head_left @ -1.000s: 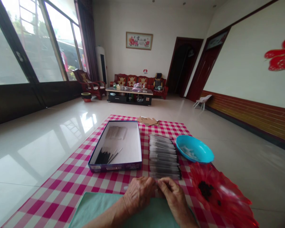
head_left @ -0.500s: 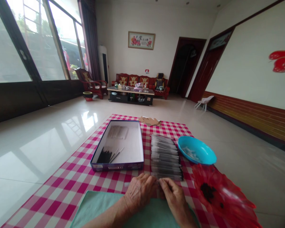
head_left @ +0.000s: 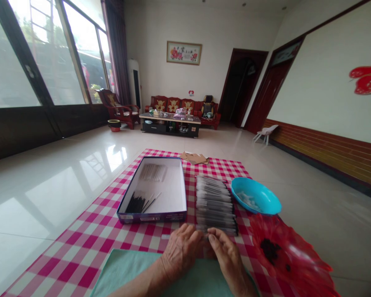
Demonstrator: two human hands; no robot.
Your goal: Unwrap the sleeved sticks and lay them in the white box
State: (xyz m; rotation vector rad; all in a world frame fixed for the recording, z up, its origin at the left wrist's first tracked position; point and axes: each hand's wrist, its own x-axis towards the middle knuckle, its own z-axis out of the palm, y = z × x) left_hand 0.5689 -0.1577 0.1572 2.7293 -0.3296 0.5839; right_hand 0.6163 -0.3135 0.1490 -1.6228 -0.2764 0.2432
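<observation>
My left hand (head_left: 184, 249) is closed over a clear pen barrel (head_left: 165, 236), whose pale end sticks out on its left. Close beside it, my right hand (head_left: 228, 255) pinches thumb and forefinger together at the other end; what lies between those fingertips is too small to make out. Just beyond the hands, a stack of clear pens with black ends (head_left: 216, 206) lies in a row. An open shallow box (head_left: 170, 198) to the left holds black pen refills (head_left: 136, 203) and a bundle of clear tubes (head_left: 153, 172).
A blue bowl (head_left: 267, 198) with small whitish pieces stands at right. Nearer is a red translucent dish (head_left: 299, 264) with small black pieces. A green cloth (head_left: 126, 270) lies under my forearms on the checked tablecloth (head_left: 71, 243). Torn cardboard (head_left: 195, 158) sits at the far edge.
Both hands stay together in nearly the same place. My right forefinger and thumb have shifted slightly upward; the box, stack and bowls are where they were.
</observation>
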